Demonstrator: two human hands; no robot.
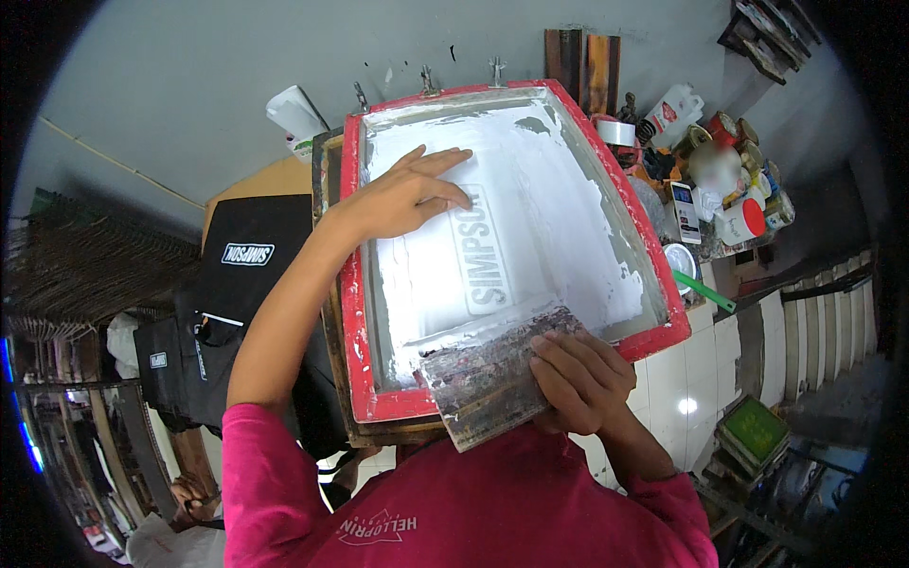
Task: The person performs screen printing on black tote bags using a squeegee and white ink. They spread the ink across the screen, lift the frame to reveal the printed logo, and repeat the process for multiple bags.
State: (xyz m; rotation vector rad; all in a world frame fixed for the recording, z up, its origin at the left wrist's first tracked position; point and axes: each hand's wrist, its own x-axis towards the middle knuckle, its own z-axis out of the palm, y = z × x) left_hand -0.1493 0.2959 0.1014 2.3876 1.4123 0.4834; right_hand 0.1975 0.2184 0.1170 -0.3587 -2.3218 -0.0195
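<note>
Screen: my red-framed printing screen (355, 284) lies flat in front of my chest, its mesh smeared with white ink.
Squeegee: the stained squeegee (488, 374) rests on the near end of the mesh, blade in the ink.
Right hand: my right hand (579, 379) has its fingers curled over the squeegee's right end, gripping it.
Left hand: my left hand (407, 194) lies open, fingers spread flat on the mesh, holding nothing.
Beyond: black shirts (248, 260) lie left; cans and bottles (720, 180) crowd the right.
</note>
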